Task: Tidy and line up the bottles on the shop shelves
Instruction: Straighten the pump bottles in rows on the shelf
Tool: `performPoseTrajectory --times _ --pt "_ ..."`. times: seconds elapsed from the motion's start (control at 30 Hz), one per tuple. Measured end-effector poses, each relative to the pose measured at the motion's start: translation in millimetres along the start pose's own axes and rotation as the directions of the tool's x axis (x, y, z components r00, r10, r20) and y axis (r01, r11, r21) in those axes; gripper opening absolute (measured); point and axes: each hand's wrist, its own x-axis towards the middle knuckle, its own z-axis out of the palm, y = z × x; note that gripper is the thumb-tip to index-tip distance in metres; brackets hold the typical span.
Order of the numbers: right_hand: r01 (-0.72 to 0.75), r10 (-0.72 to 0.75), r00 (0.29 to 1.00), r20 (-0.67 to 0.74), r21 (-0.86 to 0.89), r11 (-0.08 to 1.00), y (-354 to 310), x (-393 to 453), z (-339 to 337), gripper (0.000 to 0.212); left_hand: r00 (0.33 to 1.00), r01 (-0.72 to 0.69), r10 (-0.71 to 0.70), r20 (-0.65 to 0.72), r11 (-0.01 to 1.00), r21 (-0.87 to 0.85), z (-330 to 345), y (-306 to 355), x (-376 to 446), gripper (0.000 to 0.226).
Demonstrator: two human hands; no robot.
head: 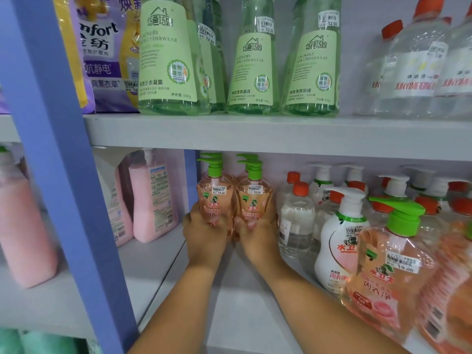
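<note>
lower shelf (pixel 229 315), far left: two peach pump bottles are held side by side, labels forward, with more green pumps seen behind them.
left hand (pixel 204 231): fingers are curled round the base of the left peach bottle (pixel 214 198).
right hand (pixel 258 232): fingers are curled round the base of the right peach bottle (pixel 252 200).
lower shelf, right: clear red-capped bottles (pixel 296 215), a white pump bottle (pixel 339 241) and a large near peach bottle (pixel 383 277) are crowded together, not in a straight front line.
upper shelf (pixel 255 131): green laundry bottles (pixel 252 67) are stood in a fair row at the edge.
progress: judged partly done; the held pair is being squared at the far left, while the right-hand cluster and the bare near strip of shelf are left to be dealt with.
hidden: the bottle bases are covered by the hands, so contact with the shelf cannot be told.
cut off: bottles at the right edge are blurred and cropped.
</note>
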Motion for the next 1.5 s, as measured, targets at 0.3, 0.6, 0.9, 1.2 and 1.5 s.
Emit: performPoseTrajectory --times 0.3,0.6,0.9,1.2,1.5 --pt "0.066 -0.065 0.998 -0.021 0.07 0.995 2 -6 -7 0.069 0.999 -0.02 0.023 0.046 0.998 -0.062 -3 -3 1 0.032" --pt "-0.058 0.049 0.99 0.128 0.066 0.996 -25 -19 -20 0.06 0.99 -0.124 0.119 -0.082 0.991 -0.058 -10 13 -16 0.045" --pt "-0.177 0.126 0.97 0.21 0.243 0.954 -32 -126 -200 0.051 0.959 0.131 -0.016 0.284 0.911 -0.39 21 39 -133 0.025" --pt "-0.066 0.061 0.982 -0.181 -0.019 0.998 12 -120 -342 0.048 0.907 -0.06 0.147 0.394 0.972 -0.225 84 90 -239 0.065" --pt "-0.134 0.134 0.991 -0.013 -0.026 0.991 34 -104 -322 0.037 0.965 -0.242 0.227 0.127 0.963 0.118 62 88 -248 0.095"
